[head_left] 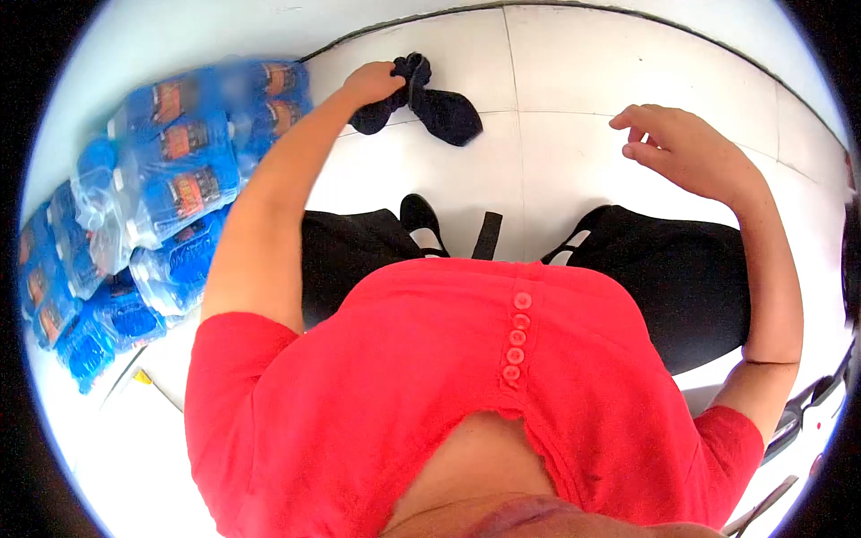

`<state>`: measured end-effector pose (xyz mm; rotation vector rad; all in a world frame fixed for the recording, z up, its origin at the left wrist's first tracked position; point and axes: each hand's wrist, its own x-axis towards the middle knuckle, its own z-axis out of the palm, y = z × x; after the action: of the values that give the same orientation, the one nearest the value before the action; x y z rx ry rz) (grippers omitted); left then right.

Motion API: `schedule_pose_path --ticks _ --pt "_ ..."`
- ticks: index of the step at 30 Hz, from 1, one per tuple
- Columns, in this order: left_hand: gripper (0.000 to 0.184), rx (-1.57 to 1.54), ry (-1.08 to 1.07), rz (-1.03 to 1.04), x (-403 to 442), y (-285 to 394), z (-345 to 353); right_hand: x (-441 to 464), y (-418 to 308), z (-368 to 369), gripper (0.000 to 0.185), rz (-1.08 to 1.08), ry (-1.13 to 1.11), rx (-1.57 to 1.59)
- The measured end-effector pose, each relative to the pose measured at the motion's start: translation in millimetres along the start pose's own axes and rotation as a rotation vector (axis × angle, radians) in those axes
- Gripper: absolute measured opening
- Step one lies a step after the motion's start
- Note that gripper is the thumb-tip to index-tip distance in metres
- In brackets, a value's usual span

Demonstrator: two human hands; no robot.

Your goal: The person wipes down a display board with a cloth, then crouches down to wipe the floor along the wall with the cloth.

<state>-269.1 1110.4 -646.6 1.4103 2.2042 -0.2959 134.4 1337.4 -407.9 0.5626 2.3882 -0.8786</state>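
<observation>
At the far left of the tiled floor, my left hand is closed on a pair of dark socks. They look bunched together at the top, and two toe ends spread out to either side. The palm hides part of the bunch, so I cannot see exactly where the fingers grip. My right hand is held out over the floor on the right, away from the socks. Its fingers are loosely bent, with the thumb apart from them and nothing between.
Blue plastic-wrapped packs of bottles are stacked along the left wall. My legs in black trousers and my dark shoes are below. A narrow dark strip stands between my feet. Dark objects lie at the right edge.
</observation>
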Motion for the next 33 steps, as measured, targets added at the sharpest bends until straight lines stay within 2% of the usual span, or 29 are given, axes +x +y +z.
schedule_pose_path --ticks 1,3,4,6,7,9,10,12,16,18,19,20,21,22,23,25,26,28,29,30,32,33 --pt "0.038 0.0 0.012 -0.009 -8 6 -23 -3 -2 -2 0.031 0.009 -0.003 -0.004" --pt "0.034 -0.508 -0.248 -0.109 -35 18 -72 -2 -8 -4 0.033 -0.01 -0.004 0.007" --pt "0.034 -0.512 -0.233 -0.118 -49 20 -87 -1 -11 -5 0.035 -0.019 -0.008 0.026" --pt "0.033 -0.904 -0.264 -0.099 -77 26 -112 -1 -17 -3 0.037 -0.053 0.02 0.041" --pt "0.033 -0.911 -0.246 -0.104 -95 32 -126 0 -22 -2 0.04 -0.078 0.043 0.068" --pt "0.035 -1.297 -0.111 -0.054 -133 55 -153 -3 -35 -1 0.041 -0.088 0.04 0.141" --pt "0.035 -1.307 -0.09 -0.054 -150 64 -166 0 -42 -2 0.043 -0.089 0.024 0.223" --pt "0.041 -1.581 0.007 -0.113 -178 77 -186 4 -55 -5 0.045 -0.122 -0.001 0.233" --pt "0.038 -1.724 0.09 -0.057 -205 79 -203 14 -84 -6 0.049 -0.216 0.012 0.308" --pt "0.037 -1.761 0.149 -0.057 -210 84 -205 39 -92 -5 0.056 -0.553 0.247 0.212" --pt "0.037 -1.811 0.182 -0.039 -209 83 -203 53 -100 -8 0.061 -0.573 0.339 0.074" --pt "0.038 -1.863 0.215 -0.021 -209 80 -202 72 -106 -5 0.061 -0.577 0.338 0.059" --pt "0.038 -1.872 0.23 -0.012 -208 76 -200 93 -110 1 0.058 -0.6 0.451 0.077" --pt "0.038 -1.924 0.192 0.022 -207 69 -199 111 -115 2 0.056 -0.626 0.564 0.093" --pt "0.039 -1.976 0.156 0.056 -207 64 -198 124 -121 -3 0.056 -0.637 0.56 0.075" --pt "0.04 -1.993 0.198 0.054 -208 58 -198 146 -132 -9 0.043 -0.473 0.169 0.338" --pt "0.041 -2.002 0.216 0.045 -208 55 -198 155 -134 -9 0.043 -0.484 0.163 0.325" --pt "0.042 -2.016 0.253 0.031 -203 47 -195 173 -127 -6 0.031 -0.367 0.254 0.821" --pt "0.043 -2.029 0.263 0.009 -200 42 -193 184 -119 -3 0.03 -0.442 0.219 1.092" --pt "0.043 -2.036 0.269 0.004 -195 35 -188 189 -107 -3 0.028 -0.393 0.159 1.404" --pt "0.043 -1.974 0.232 -0.055 -184 21 -177 182 -102 -15 0.025 -0.219 0.095 1.521" --pt "0.043 -1.978 0.225 -0.056 -183 14 -174 183 -89 -18 0.024 -0.252 0.029 1.539"
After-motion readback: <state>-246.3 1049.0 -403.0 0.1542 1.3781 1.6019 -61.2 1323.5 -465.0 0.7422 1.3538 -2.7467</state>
